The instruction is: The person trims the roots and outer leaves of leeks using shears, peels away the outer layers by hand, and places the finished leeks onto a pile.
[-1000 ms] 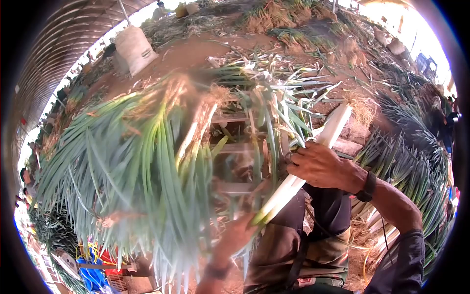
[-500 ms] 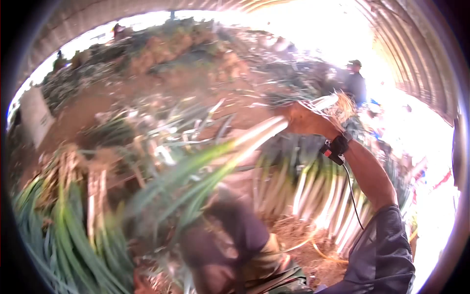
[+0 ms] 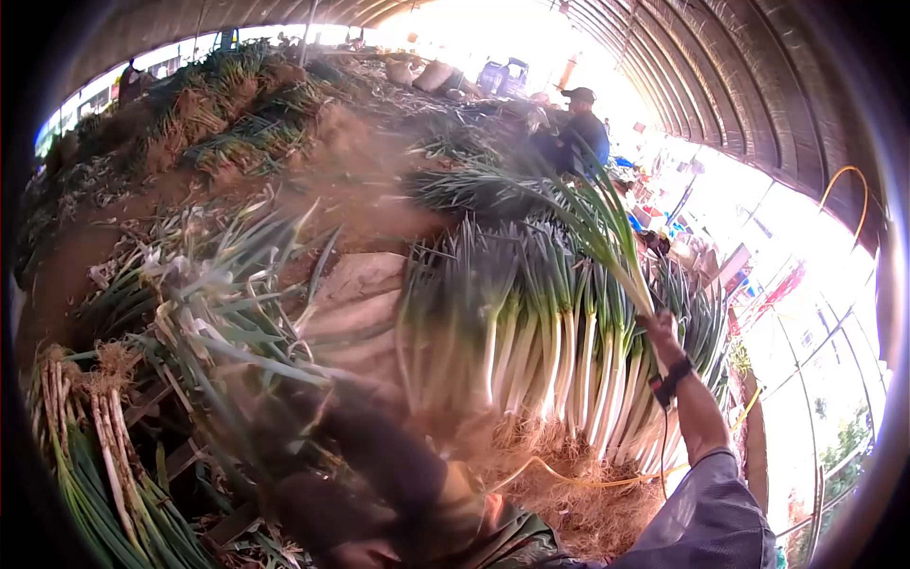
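Observation:
My right hand [image 3: 661, 334] is closed around a few green onions [image 3: 621, 251], their green leaves pointing up and to the left. It is over the right part of a long row of green onions [image 3: 531, 332], which lie side by side with leaves at the back and hairy roots toward me. A black band circles the right wrist. My left hand cannot be made out; the lower left middle is dark and blurred. Loose leaves and peelings [image 3: 218, 294] are heaped left of the row.
Unpeeled onions with dry roots [image 3: 114, 408] lie at the lower left. Large heaps of onions [image 3: 237, 114] stand behind. Another person [image 3: 583, 128] in a dark cap is at the back. A yellow hose [image 3: 559, 474] crosses the roots.
My right hand has swung down over the row, and the onions in it now point leaves up instead of leaves toward the lower left. The view has shifted, showing more of the row.

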Tool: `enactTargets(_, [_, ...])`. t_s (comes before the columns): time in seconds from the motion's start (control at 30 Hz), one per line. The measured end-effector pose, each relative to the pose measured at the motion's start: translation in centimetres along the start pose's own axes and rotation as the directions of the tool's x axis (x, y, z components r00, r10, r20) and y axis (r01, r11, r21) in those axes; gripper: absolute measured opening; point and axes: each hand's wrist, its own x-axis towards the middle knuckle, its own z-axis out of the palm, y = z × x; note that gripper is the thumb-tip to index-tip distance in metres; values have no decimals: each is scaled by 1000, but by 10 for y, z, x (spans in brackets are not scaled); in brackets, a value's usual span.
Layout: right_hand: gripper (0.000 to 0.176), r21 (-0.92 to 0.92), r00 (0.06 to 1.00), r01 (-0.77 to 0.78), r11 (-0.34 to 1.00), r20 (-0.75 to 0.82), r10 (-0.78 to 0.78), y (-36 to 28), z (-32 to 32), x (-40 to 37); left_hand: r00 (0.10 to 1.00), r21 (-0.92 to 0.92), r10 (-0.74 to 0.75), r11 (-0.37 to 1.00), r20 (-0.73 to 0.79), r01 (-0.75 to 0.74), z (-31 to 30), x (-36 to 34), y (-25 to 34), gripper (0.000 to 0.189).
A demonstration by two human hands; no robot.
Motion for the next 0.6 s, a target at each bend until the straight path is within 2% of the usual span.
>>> enactTargets(0.03, [40, -68, 998, 5, 998, -66, -9, 13, 1, -26, 999, -16, -45, 999, 21, 46, 0, 2, -1, 46])
enactTargets(0.1, [44, -352, 987, -70, 933, 110, 115, 24, 2, -59, 1000, -17, 12, 1000, -6, -12, -1, -2, 1, 48])
enactTargets(0.17, [47, -323, 979, 48, 945, 205, 20, 25, 17, -78, 992, -35, 114, 993, -56, -117, 2, -3, -3, 50])
enactTargets(0.23, [42, -249, 939, 7, 968, 334, 79, -14, 28, -95, 958, -67, 253, 962, -137, -264, 13, -2, -21, 52])
enactTargets(0.3, [34, 36, 887, 93, 995, 451, -99, 2, 73, -91, 944, -95, 283, 948, -171, -302, 15, -1, -19, 50])
enactTargets(0.33, [30, -91, 857, 222, 971, 492, -150, -33, 76, -95, 946, -107, 272, 950, -178, -294, 16, -1, -15, 49])
enactTargets(0.37, [28, -207, 821, 349, 914, 539, -192, -96, 80, -106, 950, -122, 257, 952, -175, -280, 19, -2, -11, 49])
enactTargets(0.43, [29, -157, 769, 262, 952, 630, -108, -171, 106, -126, 957, -153, 239, 952, -165, -265, 24, -2, -7, 47])
enactTargets(0.47, [31, -14, 734, 410, 912, 598, -321, -195, 122, -142, 960, -172, 232, 951, -160, -258, 27, -2, -6, 46])
enactTargets(0.53, [35, 257, 569, 626, 736, 494, -657, -262, 135, -173, 963, -211, 220, 945, -155, -249, 33, -2, -5, 44])
enactTargets(0.57, [36, 395, 454, 682, 616, 431, -780, -309, 126, -193, 966, -241, 207, 940, -155, -240, 36, -2, -8, 43])
enactTargets(0.6, [36, 423, 409, 699, 577, 425, -807, -340, 129, -214, 969, -268, 192, 936, -154, -228, 40, -3, -11, 43])
